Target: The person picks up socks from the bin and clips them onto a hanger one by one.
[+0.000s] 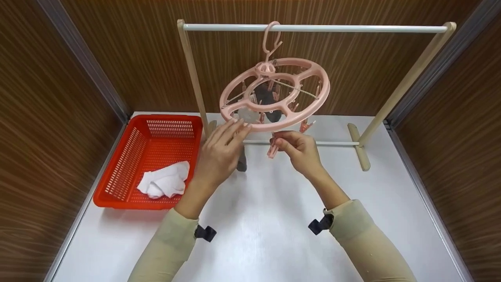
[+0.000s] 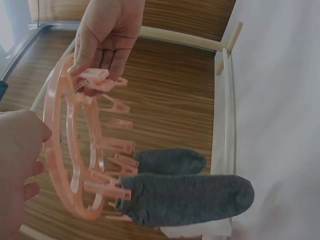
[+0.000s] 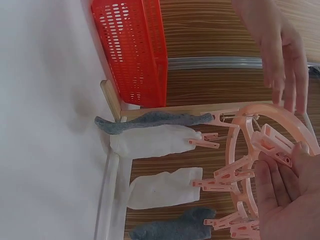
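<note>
A pink round clip hanger (image 1: 289,121) hangs by its hook from the rack's white bar, its ring tilted. My left hand (image 1: 221,156) lays its extended fingers on the near-left rim. At the front of the ring, my right hand (image 1: 301,150) pinches a pink clothespin (image 1: 273,149) between thumb and fingers; nothing shows in the pin's jaws. Two grey socks (image 2: 187,200) dangle from other clips in the left wrist view. The right wrist view shows two white socks (image 3: 167,189) clipped between a grey sock (image 3: 155,120) and another grey one (image 3: 172,227).
A red plastic basket (image 1: 131,203) stands on the white table to the left, with a crumpled white cloth (image 1: 166,182) inside. The drying rack (image 1: 352,28) has wooden side posts and a low crossbar. Wood-grain panels (image 1: 462,137) enclose the table at the back and sides.
</note>
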{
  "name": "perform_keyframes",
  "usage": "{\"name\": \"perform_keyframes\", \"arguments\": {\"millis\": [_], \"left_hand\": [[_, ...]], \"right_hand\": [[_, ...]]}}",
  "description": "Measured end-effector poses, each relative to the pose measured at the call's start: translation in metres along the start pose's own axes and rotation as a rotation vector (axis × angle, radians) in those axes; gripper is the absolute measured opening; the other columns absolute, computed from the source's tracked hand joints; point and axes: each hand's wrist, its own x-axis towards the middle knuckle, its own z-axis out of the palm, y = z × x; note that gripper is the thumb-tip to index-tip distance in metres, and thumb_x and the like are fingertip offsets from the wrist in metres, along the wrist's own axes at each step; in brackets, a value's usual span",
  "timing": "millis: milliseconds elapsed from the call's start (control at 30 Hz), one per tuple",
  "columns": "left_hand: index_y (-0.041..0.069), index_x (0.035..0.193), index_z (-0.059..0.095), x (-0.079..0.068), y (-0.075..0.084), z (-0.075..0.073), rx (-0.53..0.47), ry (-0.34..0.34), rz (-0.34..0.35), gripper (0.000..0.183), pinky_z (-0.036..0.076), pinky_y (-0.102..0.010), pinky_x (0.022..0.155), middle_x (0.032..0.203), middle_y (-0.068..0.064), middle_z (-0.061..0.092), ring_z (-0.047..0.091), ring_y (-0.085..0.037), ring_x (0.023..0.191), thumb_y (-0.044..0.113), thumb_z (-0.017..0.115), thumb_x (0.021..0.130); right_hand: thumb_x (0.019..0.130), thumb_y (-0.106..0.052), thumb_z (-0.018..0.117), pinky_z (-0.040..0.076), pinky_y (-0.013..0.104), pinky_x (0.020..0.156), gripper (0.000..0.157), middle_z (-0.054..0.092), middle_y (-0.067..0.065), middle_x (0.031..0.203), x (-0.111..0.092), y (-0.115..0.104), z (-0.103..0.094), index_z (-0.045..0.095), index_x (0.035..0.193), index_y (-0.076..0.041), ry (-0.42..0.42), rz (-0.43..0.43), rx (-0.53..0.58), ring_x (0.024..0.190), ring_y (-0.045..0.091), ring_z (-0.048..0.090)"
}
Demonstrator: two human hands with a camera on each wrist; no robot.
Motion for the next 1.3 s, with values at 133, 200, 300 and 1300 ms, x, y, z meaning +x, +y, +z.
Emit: {"name": "perform_keyframes", "arguments": {"millis": [133, 200, 300, 1300], "left_hand": [[0.019, 0.142, 0.057, -0.017, -0.018, -0.005, -0.026, 0.036, -0.058, 0.05, 0.036, -0.045, 0.116, 0.143, -0.006, 0.058, 0.052, -0.028, 0.134, 0.009, 0.065, 0.094], [0.018, 0.14, 0.059, -0.028, -0.031, -0.007, -0.028, 0.052, -0.1, 0.048, 0.038, -0.046, 0.115, 0.14, -0.007, 0.061, 0.054, -0.029, 0.133, 0.008, 0.066, 0.093], [0.017, 0.138, 0.061, -0.046, -0.051, -0.011, -0.011, 0.039, -0.18, 0.045, 0.041, -0.048, 0.112, 0.137, -0.008, 0.063, 0.055, -0.031, 0.13, 0.008, 0.067, 0.094], [0.0, 0.146, 0.046, -0.152, -0.148, -0.023, -0.023, -0.67, -0.749, 0.058, 0.041, -0.066, 0.102, 0.136, -0.031, 0.056, 0.052, -0.051, 0.124, 0.019, 0.066, 0.095]], "right_hand": [[0.094, 0.004, 0.062, 0.06, 0.032, 0.079, 0.018, 0.072, 0.028, 0.099, 0.0, -0.001, -0.002, 0.069, 0.107, 0.014, 0.009, 0.009, 0.015, 0.086, 0.018, 0.074], [0.094, 0.004, 0.062, 0.06, 0.032, 0.079, 0.018, 0.072, 0.027, 0.099, 0.0, -0.002, -0.003, 0.069, 0.107, 0.014, 0.012, 0.009, 0.018, 0.086, 0.017, 0.074], [0.094, 0.003, 0.062, 0.06, 0.032, 0.079, 0.018, 0.073, 0.026, 0.098, -0.001, -0.002, -0.005, 0.069, 0.107, 0.013, 0.016, 0.005, 0.017, 0.086, 0.016, 0.074], [0.094, -0.002, 0.064, 0.061, 0.037, 0.078, 0.018, 0.074, 0.021, 0.097, 0.0, 0.029, -0.009, 0.071, 0.107, 0.009, 0.028, -0.027, 0.071, 0.084, 0.018, 0.074]]}}
